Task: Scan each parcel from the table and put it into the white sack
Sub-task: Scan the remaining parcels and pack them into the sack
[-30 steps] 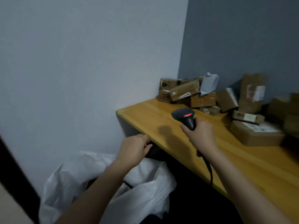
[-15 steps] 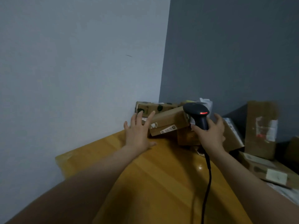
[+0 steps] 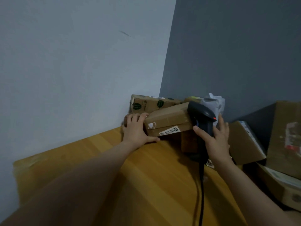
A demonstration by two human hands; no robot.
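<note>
Head view: a pale wooden surface (image 3: 146,176) runs into a corner where a light wall meets a grey-blue wall, with cartons heaped at its far end.
Parcel: a long brown cardboard parcel (image 3: 169,123) lies on top of the heap, propped on the boxes beneath it.
Parcel axis: its long axis runs left to right across the view, and the right end sits higher than the left. The front face carries a white label strip (image 3: 169,131) along its lower edge.
Left hand: the left hand (image 3: 136,129) reaches forward on a straight arm, back of the hand up. Its fingers (image 3: 138,116) wrap over the parcel's left end, with the thumb stretched under the lower front edge, grasping it.
Right hand: the right hand (image 3: 213,141) is raised, with its thumb clasped round the handle of a black handheld scanner (image 3: 201,118) and its fingers rising behind the head.
Scanner: head up, handle down, just beside the parcel's right end. Its black cable (image 3: 201,185) drops across the surface.
Behind the left fingers: a cardboard box with green print (image 3: 151,103) against the wall.
Above the right fingers: a crumpled grey-white plastic mailer (image 3: 213,101).
Right of the right fingers: a tilted brown carton (image 3: 244,142), then a tall blurred carton (image 3: 288,136).
</note>
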